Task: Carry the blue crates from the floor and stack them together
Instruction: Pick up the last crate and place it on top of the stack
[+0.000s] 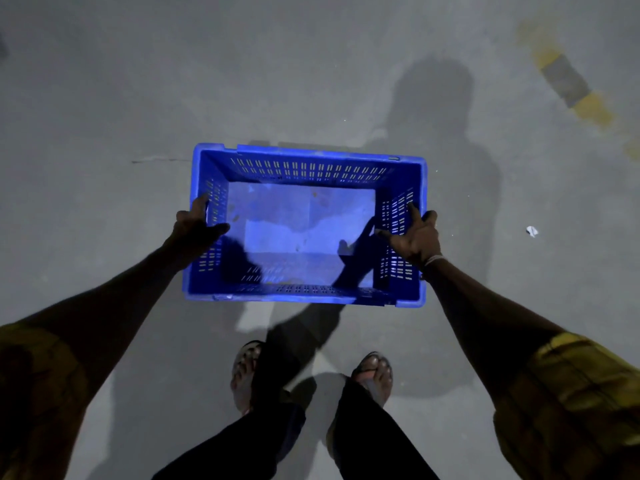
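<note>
Gripping fingers (204, 206) of left hand (194, 233) and right hand (414, 240) curl over short walls of empty blue crate (304, 220), carried above grey floor (104, 98); no stack visible, stacking judged undone.

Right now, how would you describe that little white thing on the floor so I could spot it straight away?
Start at the blue crate held by both hands over the grey concrete floor. Look past its right side, beyond the right hand: a small white scrap lies alone there. It is tiny, pale and crumpled, unlike the worn yellow floor stripe farther up.
</note>
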`<move>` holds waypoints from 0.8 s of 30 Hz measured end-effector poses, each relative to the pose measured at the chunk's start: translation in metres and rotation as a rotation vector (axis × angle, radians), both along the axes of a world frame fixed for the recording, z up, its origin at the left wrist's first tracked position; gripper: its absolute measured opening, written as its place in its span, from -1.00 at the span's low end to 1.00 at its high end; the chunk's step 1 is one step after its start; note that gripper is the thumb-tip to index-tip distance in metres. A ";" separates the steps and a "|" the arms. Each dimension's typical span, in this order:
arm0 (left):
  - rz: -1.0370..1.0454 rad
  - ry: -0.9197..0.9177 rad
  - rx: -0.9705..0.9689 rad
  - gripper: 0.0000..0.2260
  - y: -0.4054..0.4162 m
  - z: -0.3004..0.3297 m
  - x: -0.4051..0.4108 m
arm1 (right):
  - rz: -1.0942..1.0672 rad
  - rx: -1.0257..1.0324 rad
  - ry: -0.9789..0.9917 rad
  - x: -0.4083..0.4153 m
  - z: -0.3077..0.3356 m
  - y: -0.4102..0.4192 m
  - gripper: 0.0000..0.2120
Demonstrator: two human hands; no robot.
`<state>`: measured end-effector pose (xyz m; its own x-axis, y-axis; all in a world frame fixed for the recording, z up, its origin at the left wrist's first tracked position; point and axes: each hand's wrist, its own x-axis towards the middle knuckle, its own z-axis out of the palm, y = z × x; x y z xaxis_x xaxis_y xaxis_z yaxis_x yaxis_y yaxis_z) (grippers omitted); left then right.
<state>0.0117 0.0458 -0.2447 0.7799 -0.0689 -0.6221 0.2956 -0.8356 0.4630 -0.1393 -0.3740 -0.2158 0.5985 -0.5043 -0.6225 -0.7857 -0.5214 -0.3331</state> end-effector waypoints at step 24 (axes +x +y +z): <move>-0.190 -0.368 -0.138 -0.28 0.080 0.467 -0.018 | 0.227 -0.223 -0.396 0.054 0.461 0.025 -0.28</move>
<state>-0.0067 0.1262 0.2225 0.9134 -0.2956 -0.2797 -0.0631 -0.7819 0.6202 -0.0857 -0.3489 0.2453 0.8768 -0.4288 -0.2175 -0.4801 -0.7570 -0.4433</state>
